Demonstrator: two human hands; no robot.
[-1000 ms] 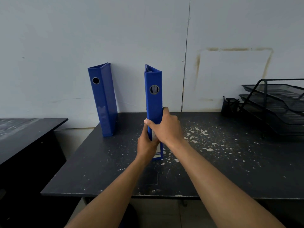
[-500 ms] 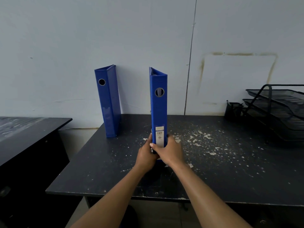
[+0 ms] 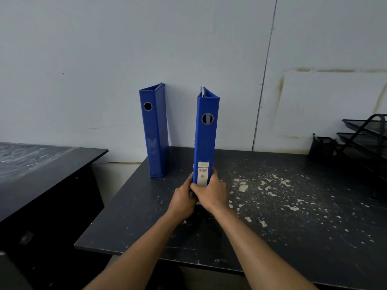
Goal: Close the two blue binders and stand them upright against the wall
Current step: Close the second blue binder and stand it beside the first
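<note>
Two bare forearms reach in from the bottom edge, with no sleeve showing on either one up to where the view cuts them off. The left hand [image 3: 182, 198] and the right hand [image 3: 211, 193] wear no gloves, and no watch, bracelet or ring can be made out on them. Both wrists are uncovered, the forearms long and slim.

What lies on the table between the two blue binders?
In the head view, nothing: only bare dark tabletop and wall separate the standing binder from the binder gripped by the left hand and right hand.
</note>
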